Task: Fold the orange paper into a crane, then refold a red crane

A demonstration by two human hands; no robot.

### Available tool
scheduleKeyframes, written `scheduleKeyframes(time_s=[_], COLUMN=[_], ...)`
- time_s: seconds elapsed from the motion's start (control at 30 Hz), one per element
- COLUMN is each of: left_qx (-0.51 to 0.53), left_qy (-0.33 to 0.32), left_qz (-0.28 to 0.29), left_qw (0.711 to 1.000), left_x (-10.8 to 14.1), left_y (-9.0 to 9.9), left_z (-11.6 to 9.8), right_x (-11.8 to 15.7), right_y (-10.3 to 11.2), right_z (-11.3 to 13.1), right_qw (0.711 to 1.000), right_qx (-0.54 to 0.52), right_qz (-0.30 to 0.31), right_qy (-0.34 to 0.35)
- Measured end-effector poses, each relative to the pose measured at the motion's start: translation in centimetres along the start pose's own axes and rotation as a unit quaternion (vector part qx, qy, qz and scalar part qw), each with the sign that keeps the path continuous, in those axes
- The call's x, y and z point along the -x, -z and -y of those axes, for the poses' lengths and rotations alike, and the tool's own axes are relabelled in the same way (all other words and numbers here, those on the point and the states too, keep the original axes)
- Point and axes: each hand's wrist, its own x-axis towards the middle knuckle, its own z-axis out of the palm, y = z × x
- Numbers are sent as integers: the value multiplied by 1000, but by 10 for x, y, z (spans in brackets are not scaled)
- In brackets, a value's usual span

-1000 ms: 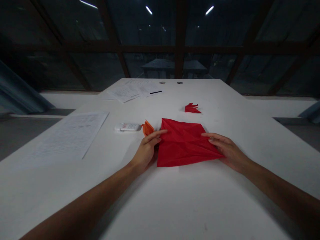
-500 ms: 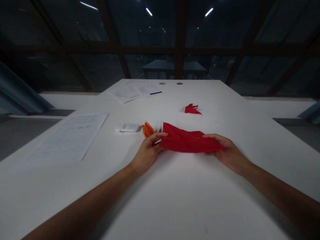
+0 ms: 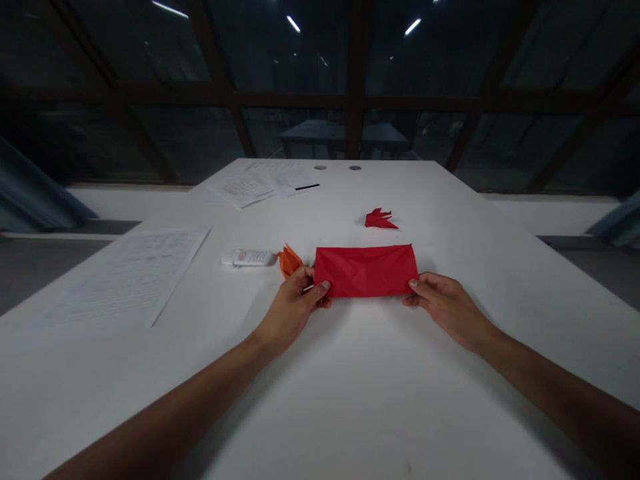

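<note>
A sheet of red paper [image 3: 366, 270], creased and shaped as a wide rectangle, is held up a little above the white table. My left hand [image 3: 296, 303] is closed on its left end, thumb on the front face and fingers behind. At the lower right corner my right hand [image 3: 447, 303] pinches it between thumb and fingers. An orange folded paper figure [image 3: 289, 261] lies just beyond my left hand. Farther back sits a small red folded paper figure [image 3: 381, 219] with pointed tips.
A white bottle-like object with printed text [image 3: 249, 258] lies left of the orange figure. Printed sheets [image 3: 125, 277] cover the table's left side, and more papers [image 3: 255, 183] lie at the back left. Two round discs [image 3: 320, 168] sit near the far edge of the white table [image 3: 380, 400].
The red paper has gone from a slanted, partly opened shape to a flat rectangle facing me. My right hand has shifted slightly left, and both hands still hold the paper.
</note>
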Motion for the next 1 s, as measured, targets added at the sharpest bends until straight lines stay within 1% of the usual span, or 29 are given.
scheduleKeyframes(time_s=[0.13,0.23,0.3,0.33,0.37,0.4,0.43,0.5,0.53,0.57,0.6,0.63,0.67,0.73,0.87,1.0], left_qx=[5,-11,-61,-109,-174,-255,-347,-518,-575,-611,-632,-645,-651,-653,-638,-622], left_qy=[-9,-15,-40,-70,-111,-162,-215,-308,-336,-353,-364,-373,-378,-382,-385,-386], left_qz=[6,-9,-23,-37,-53,-71,-87,-84,-85,-76,-62,-51,-37,-7,42,55], left_qw=[1000,1000,997,991,977,951,909,794,741,705,681,665,657,654,666,679], left_x=[0,-1,1,3,6,10,14,23,27,30,33,34,34,33,30,29], left_y=[-1,-2,-3,-3,-4,-5,-7,-10,-12,-14,-15,-16,-16,-15,-11,-9], left_z=[0,2,4,5,5,5,4,3,2,1,1,0,0,-1,-2,0], right_x=[0,1,2,2,3,4,5,7,8,10,12,15,18,24,33,35], right_y=[2,1,0,-1,-2,-3,-4,-6,-8,-10,-12,-16,-19,-27,-36,-37], right_z=[-2,-2,0,1,3,4,5,7,7,7,7,8,8,11,16,11], right_qw=[1000,1000,1000,999,999,999,999,997,996,995,993,991,989,984,977,974], right_qx=[4,10,1,-9,-21,-34,-45,-67,-79,-91,-104,-115,-126,-148,-173,-184], right_qz=[1,-8,-21,-26,-27,-26,-24,-20,-20,-18,-15,-10,-3,5,33,83], right_qy=[5,18,22,19,14,7,0,-16,-25,-36,-50,-65,-81,-104,-119,-99])
